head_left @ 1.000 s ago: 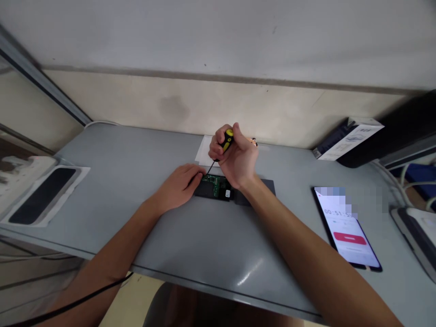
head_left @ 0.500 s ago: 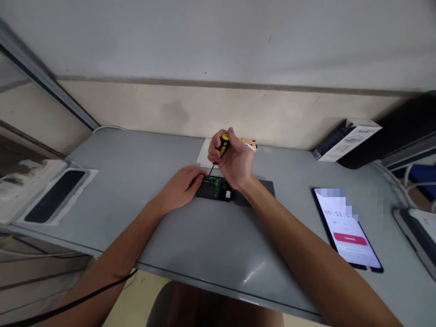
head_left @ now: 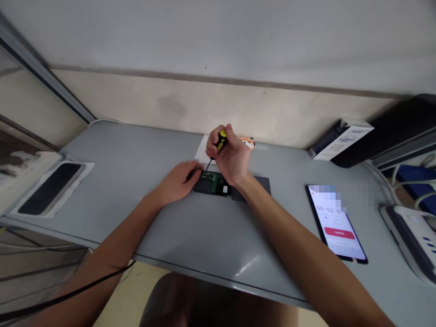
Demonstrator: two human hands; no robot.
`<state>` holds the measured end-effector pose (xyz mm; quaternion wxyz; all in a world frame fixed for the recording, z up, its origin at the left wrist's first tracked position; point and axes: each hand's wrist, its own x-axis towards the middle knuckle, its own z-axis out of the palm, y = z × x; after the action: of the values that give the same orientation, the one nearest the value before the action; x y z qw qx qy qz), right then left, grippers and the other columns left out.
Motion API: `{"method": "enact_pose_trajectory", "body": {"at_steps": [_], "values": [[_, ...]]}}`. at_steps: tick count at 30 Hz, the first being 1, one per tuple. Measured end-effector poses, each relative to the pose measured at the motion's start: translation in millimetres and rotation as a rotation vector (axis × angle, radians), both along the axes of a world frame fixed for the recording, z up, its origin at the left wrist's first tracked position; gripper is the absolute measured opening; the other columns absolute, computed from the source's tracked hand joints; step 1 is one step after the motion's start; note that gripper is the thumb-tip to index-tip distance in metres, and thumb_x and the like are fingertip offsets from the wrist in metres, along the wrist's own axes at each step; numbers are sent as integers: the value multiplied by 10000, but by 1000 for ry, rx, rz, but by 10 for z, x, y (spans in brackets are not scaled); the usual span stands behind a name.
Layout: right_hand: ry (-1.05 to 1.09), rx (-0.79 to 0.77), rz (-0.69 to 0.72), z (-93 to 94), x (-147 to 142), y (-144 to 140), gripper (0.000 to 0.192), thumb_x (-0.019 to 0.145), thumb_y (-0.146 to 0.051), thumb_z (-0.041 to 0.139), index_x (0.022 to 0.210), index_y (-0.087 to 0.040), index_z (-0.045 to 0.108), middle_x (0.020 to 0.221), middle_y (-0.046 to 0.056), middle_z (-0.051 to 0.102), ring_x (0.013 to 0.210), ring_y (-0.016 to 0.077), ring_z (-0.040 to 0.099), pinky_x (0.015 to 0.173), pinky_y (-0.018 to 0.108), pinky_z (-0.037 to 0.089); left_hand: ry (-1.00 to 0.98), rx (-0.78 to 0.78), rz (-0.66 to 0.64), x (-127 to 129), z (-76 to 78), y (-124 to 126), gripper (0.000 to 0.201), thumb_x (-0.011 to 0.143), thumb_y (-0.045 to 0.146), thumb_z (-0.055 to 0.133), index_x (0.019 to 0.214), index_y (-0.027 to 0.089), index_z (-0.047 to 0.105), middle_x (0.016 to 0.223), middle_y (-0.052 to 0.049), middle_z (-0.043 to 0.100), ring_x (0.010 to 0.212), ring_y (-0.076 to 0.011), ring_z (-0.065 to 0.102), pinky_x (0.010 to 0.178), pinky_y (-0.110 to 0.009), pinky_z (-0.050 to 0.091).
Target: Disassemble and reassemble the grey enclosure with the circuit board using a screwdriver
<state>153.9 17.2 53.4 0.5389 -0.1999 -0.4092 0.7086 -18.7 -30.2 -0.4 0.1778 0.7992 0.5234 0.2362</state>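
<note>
A small black device with an exposed green circuit board [head_left: 213,183] lies on the grey table [head_left: 190,231]. My right hand [head_left: 230,156] is closed around a yellow-and-black screwdriver [head_left: 220,143], held upright with its thin shaft slanting down to the board's left end. My left hand [head_left: 179,181] rests flat on the table, fingertips pressing the device's left edge. A flat black cover [head_left: 259,185] lies just right of the device, partly hidden by my right wrist.
A phone [head_left: 335,225] with a lit timer screen lies at the right. A white box [head_left: 340,138] leans by the wall. A power strip [head_left: 408,238] sits far right. A black slab on white wrapping [head_left: 47,190] lies far left. White paper [head_left: 202,152] lies behind my hands.
My right hand turned the screwdriver slightly and stayed over the board. The view shifted a little; the timer advanced. My left hand stayed on the device.
</note>
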Motion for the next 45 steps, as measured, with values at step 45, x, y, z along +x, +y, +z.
{"method": "enact_pose_trajectory", "body": {"at_steps": [45], "values": [[54,-64,91,284,249,53,509,1040,-598,459,682,-254,345,541,-70,263,434,96,248,428,245,293,-38,292,-19,106,35,-192,257,997,455,628,1105,244,731,1067,-76,694,999,-248,627,962,-444,536]]}}
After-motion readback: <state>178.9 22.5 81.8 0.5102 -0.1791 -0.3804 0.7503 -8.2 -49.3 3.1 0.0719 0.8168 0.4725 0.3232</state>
